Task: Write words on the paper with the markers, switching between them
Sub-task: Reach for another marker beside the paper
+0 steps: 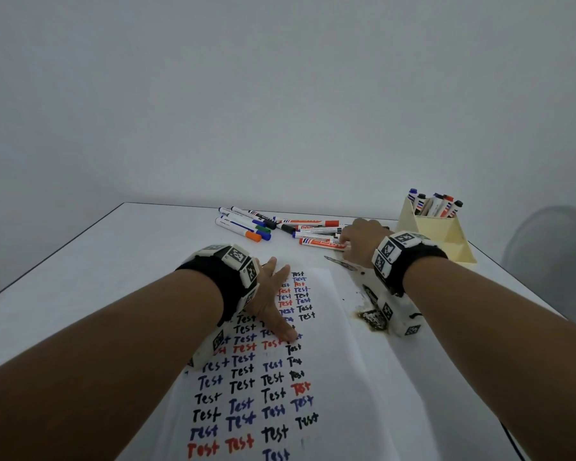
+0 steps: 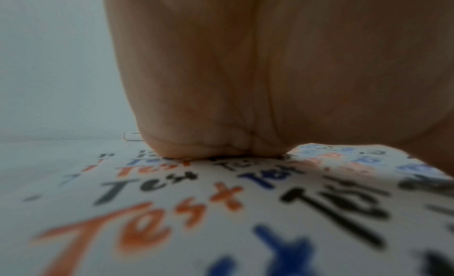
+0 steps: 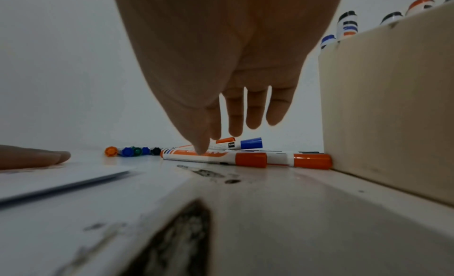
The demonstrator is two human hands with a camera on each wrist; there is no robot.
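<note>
A white paper (image 1: 333, 344) filled with "Test" in black, blue and red lies on the table. My left hand (image 1: 273, 304) presses flat on it with straight fingers; the left wrist view shows the palm (image 2: 245, 86) on the written sheet (image 2: 196, 212). My right hand (image 1: 359, 236) reaches over the loose markers at the back. In the right wrist view its thumb tip touches the white barrel of a red-capped marker (image 3: 221, 157), while the fingers (image 3: 255, 109) hang straight above, gripping nothing. That marker (image 1: 320, 242) lies flat on the table.
Several loose markers (image 1: 246, 224) with orange, blue, green and black caps lie behind the paper. A beige holder (image 1: 443, 234) with upright markers stands at the back right, close to my right hand. A dark stained patch (image 1: 373, 319) marks the table beside the paper.
</note>
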